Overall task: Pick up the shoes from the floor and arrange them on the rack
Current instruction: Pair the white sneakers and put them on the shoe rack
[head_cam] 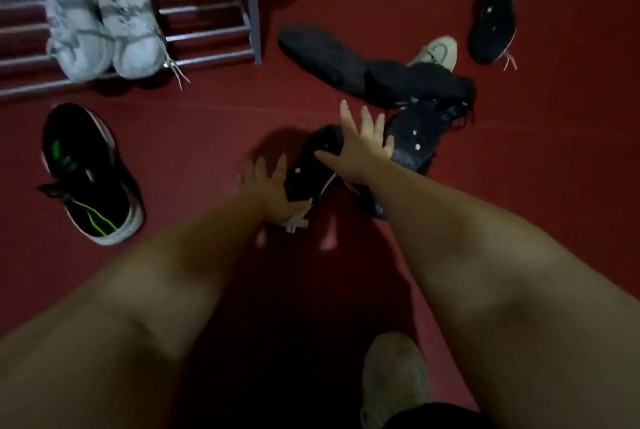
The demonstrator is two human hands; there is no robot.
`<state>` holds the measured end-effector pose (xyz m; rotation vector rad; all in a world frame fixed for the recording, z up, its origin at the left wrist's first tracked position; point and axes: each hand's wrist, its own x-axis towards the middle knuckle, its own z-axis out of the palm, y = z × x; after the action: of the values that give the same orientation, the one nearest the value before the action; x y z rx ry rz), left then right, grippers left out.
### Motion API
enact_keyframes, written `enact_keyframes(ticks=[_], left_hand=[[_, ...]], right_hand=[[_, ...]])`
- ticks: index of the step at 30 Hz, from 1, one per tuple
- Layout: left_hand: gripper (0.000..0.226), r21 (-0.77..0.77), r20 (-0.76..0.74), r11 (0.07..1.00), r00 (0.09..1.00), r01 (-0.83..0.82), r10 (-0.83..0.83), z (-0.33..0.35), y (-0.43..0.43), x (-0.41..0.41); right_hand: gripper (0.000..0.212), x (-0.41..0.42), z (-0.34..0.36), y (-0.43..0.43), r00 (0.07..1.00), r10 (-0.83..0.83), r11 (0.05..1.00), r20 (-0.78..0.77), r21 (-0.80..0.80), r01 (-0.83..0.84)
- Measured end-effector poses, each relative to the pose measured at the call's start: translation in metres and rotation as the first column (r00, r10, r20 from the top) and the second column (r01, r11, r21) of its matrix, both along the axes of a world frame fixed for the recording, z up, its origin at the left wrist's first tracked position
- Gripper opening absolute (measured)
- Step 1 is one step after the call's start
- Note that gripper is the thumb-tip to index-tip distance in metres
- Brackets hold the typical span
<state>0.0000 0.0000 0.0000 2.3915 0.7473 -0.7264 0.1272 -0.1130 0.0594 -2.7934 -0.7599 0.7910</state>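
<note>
A black shoe [311,169] with white laces sits between my hands in the middle of the red floor, sole side up, laces dangling. My left hand [266,191] cups its heel end from the left, fingers spread. My right hand [360,144] lies over its toe end with fingers apart. Another black shoe [414,141] lies just right of my right hand. The grey metal rack [207,35] stands at the top left and holds a pair of white sneakers [107,37].
A black sneaker with green stripes [86,179] lies on the floor at the left. Two long black shoes [322,54] [415,82], a beige shoe [436,51] and a sole-up black shoe [493,23] lie at the upper right. My own beige-shod foot [394,376] stands at the bottom.
</note>
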Motion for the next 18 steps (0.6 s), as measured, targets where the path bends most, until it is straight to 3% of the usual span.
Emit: enact_keyframes(ticks=[4,8,13,18], left_hand=[[0.128,-0.115,-0.123,0.993,0.992,-0.031,0.017,-0.010,0.002,0.006],[0.108,-0.186,-0.065,0.982,0.996,0.045,-0.058,0.001,0.002,0.022],[0.127,-0.147,-0.078,0.986,0.992,0.083,-0.095,-0.017,0.004,0.032],[0.122,-0.092,-0.001,0.991,0.996,0.094,-0.094,-0.013,0.003,0.033]], right_hand=[[0.096,0.002,-0.007,-0.017,1.000,-0.005,0.999,-0.019,-0.047,0.004],[0.094,0.015,-0.006,-0.021,1.000,-0.026,0.998,0.002,0.050,0.026],[0.094,0.021,-0.002,-0.023,0.996,-0.084,0.991,-0.038,0.102,0.088],[0.093,0.026,0.001,-0.018,0.992,-0.113,0.975,-0.050,0.187,0.120]])
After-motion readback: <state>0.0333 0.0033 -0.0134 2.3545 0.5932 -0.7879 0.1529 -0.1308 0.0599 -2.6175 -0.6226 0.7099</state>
